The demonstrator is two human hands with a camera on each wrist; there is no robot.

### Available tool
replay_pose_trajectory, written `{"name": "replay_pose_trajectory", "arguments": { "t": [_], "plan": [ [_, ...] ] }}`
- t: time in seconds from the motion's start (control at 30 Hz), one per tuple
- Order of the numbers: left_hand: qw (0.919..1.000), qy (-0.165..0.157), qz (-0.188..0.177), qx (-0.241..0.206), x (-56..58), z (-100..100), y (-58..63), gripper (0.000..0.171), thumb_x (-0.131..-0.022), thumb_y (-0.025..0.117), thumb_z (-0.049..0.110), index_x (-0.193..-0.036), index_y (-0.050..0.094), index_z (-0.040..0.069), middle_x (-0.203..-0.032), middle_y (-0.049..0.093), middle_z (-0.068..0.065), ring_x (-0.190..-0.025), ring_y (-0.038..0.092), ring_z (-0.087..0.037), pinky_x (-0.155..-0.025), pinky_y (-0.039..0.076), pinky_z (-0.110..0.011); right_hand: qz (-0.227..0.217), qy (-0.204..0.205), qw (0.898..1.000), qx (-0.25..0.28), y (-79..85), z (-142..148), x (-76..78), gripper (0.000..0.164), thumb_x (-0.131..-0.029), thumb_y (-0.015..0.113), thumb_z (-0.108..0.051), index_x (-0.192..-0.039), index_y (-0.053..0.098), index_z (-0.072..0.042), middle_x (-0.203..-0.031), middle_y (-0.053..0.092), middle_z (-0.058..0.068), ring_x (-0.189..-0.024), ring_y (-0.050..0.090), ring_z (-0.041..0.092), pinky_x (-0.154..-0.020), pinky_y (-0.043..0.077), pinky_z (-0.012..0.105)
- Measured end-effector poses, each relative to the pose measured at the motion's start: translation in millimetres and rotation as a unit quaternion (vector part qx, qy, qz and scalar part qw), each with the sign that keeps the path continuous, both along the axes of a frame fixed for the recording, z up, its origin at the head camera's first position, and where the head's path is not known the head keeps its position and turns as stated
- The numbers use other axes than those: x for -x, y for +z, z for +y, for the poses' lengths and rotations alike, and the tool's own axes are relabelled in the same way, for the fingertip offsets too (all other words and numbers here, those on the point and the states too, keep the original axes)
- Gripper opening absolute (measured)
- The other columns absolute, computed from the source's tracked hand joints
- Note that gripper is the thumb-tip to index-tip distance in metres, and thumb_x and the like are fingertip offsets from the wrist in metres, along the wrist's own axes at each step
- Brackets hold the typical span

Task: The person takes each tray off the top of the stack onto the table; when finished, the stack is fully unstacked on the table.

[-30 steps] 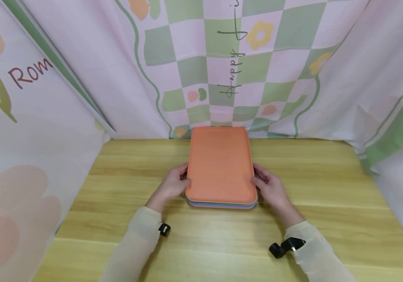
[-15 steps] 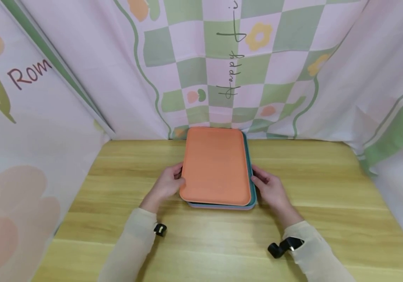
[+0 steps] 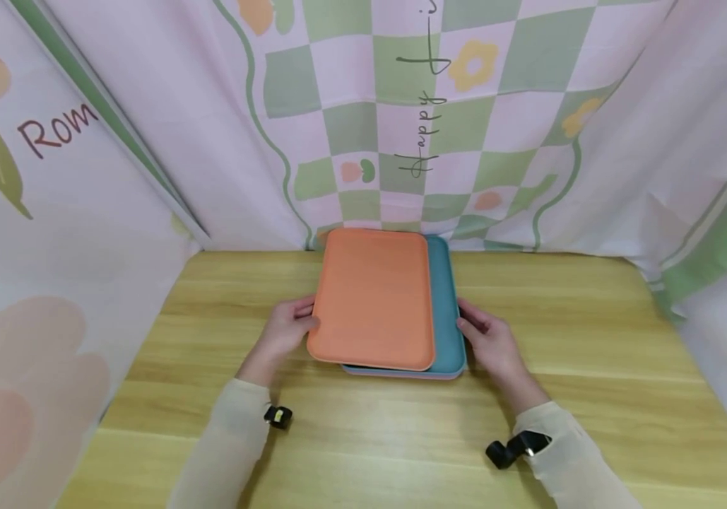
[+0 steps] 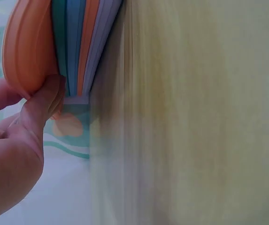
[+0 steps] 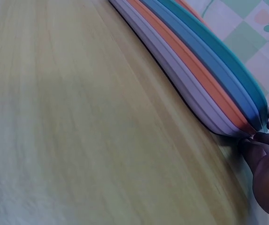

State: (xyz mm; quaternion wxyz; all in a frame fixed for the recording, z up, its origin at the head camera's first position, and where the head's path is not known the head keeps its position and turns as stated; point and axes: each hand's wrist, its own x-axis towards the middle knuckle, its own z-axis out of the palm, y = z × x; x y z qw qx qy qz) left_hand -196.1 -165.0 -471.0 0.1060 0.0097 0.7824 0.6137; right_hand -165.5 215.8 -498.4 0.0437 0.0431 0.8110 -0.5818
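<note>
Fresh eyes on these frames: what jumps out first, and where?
The bright orange top tray, at the far side of the table, juts left past the stack beneath it, baring a teal strip on the right. Next, the two hands: the left hand pinches the top tray's left edge, the right hand holds the stack's right edge. Behind them hangs a green-and-white checked curtain.

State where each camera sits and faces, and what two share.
Head: on the head, looking forward and down at the table and stacked trays; left hand, right hand and sleeves show.
Left wrist: on that wrist, facing the trays' edges; left hand shows.
Right wrist: on that wrist, facing their opposite edges; right hand shows.
Both wrist views show trays, table and curtain.
</note>
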Motion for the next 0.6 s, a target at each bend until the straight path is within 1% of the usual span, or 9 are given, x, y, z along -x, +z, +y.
{"name": "replay_pose_trajectory", "arguments": {
  "t": [0.13,0.2,0.27,0.37,0.43,0.53,0.6],
  "plan": [
    [0.998,0.051,-0.014,-0.036,0.3,-4,-3.2,0.053,-0.097,0.06,-0.01,-0.149,0.056,-0.011,-0.144,0.064,-0.034,-0.134,0.066,-0.04,-0.097,0.061,-0.024,0.0,-0.002,1.0,-0.004,0.4,0,-0.6,0.052,-0.113,0.057,-0.02,-0.162,0.048,-0.007,-0.165,0.05,0.019,-0.155,0.046,0.033,-0.109,0.045,0.009],
    [0.9958,0.073,-0.021,-0.051,-0.7,-7,-3.2,0.05,-0.098,0.062,-0.01,-0.147,0.058,-0.012,-0.143,0.064,-0.034,-0.13,0.069,-0.036,-0.094,0.062,-0.022,-0.001,-0.002,1.0,-0.004,0.3,-1,-0.9,0.052,-0.114,0.057,-0.021,-0.163,0.048,-0.007,-0.165,0.05,0.018,-0.155,0.046,0.033,-0.105,0.044,0.006],
    [0.9934,0.091,-0.025,-0.065,-1.2,-9,-3.4,0.048,-0.098,0.063,-0.01,-0.146,0.059,-0.011,-0.142,0.065,-0.034,-0.123,0.072,-0.027,-0.091,0.062,-0.019,-0.001,-0.002,1.0,0.0,0.6,-1,-1.3,0.052,-0.114,0.057,-0.02,-0.163,0.048,-0.007,-0.166,0.049,0.018,-0.155,0.045,0.033,-0.101,0.043,0.002],
    [0.9903,0.115,-0.023,-0.075,-2.2,-14,-3.8,0.047,-0.097,0.064,-0.01,-0.144,0.061,-0.011,-0.14,0.067,-0.033,-0.109,0.074,-0.013,-0.087,0.061,-0.016,0.002,-0.001,1.0,0.006,0.7,-1,-1.5,0.052,-0.114,0.057,-0.019,-0.162,0.047,-0.005,-0.166,0.048,0.019,-0.155,0.045,0.033,-0.097,0.042,-0.001],
    [0.9884,0.125,-0.018,-0.084,-2.6,-17,-4.4,0.047,-0.096,0.064,-0.011,-0.143,0.061,-0.012,-0.138,0.068,-0.033,-0.101,0.073,-0.006,-0.084,0.061,-0.016,0.006,0.0,1.0,0.005,0.3,-1,-1.4,0.051,-0.114,0.057,-0.019,-0.162,0.047,-0.004,-0.165,0.049,0.019,-0.155,0.045,0.034,-0.096,0.041,-0.002],
    [0.986,0.137,-0.015,-0.093,-3.8,-21,-4.4,0.047,-0.096,0.063,-0.012,-0.143,0.062,-0.013,-0.137,0.069,-0.033,-0.094,0.072,-0.001,-0.081,0.061,-0.016,0.012,-0.002,1.0,0.002,-0.3,-1,-1.3,0.051,-0.114,0.057,-0.019,-0.161,0.048,-0.003,-0.164,0.05,0.019,-0.154,0.046,0.034,-0.095,0.041,-0.003],
    [0.9849,0.142,-0.016,-0.098,-4.9,-25,-3.9,0.047,-0.096,0.063,-0.013,-0.143,0.061,-0.013,-0.137,0.068,-0.033,-0.093,0.072,0.0,-0.08,0.061,-0.016,0.015,-0.003,1.0,-0.003,-1.3,-1,-1.0,0.05,-0.114,0.056,-0.019,-0.161,0.049,-0.003,-0.163,0.051,0.02,-0.153,0.047,0.034,-0.095,0.041,-0.003]
  ]
}}
